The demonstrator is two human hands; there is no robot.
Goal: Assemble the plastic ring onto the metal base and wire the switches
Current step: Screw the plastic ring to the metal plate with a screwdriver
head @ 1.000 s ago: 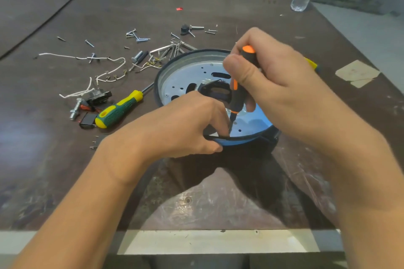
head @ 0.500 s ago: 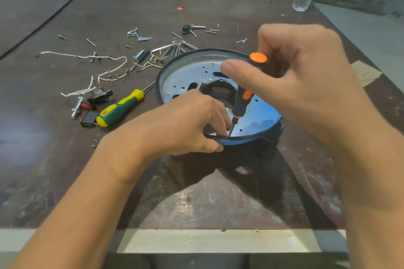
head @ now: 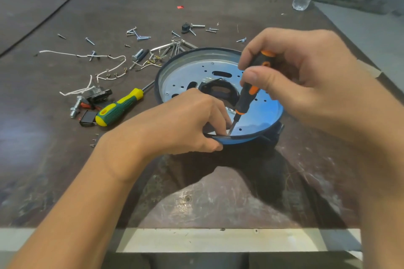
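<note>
While the right grip [head: 306, 78] pinches the orange screwdriver [head: 246, 96], tip down beside the left grip [head: 185, 124], which pinches the plastic ring [head: 218, 136] onto the metal base [head: 192, 72] rim, best hold the shaft steady, press firmly and turn slowly.

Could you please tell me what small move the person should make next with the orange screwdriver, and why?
Probably twist the screwdriver in place with the right hand: its tip sits at the near rim of the metal base, right beside the left hand, which grips that rim. The screw itself is hidden.
</note>
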